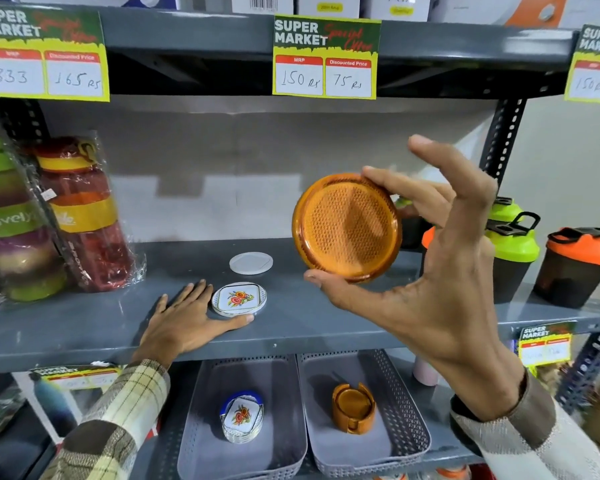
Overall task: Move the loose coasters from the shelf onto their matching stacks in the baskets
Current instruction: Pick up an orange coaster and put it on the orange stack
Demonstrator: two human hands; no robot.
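Observation:
My right hand [430,271] holds a round amber coaster [347,227] up in the air above the grey shelf [84,327], pinched at its rim by thumb and fingers. My left hand [187,320] lies flat on the shelf, its thumb and fingers touching a white floral coaster [239,298]. A plain white round coaster [251,263] lies just behind that one. On the shelf below, the left basket [201,427] holds a floral coaster stack [241,419]. The right basket [406,427] holds an amber coaster stack in its holder [353,407].
Wrapped bottles [80,216] stand at the shelf's left. Green-lidded [513,237] and orange-lidded shaker bottles [579,261] stand at the right. Price tags [326,58] hang from the shelf above. A perforated upright [503,140] runs down the right side.

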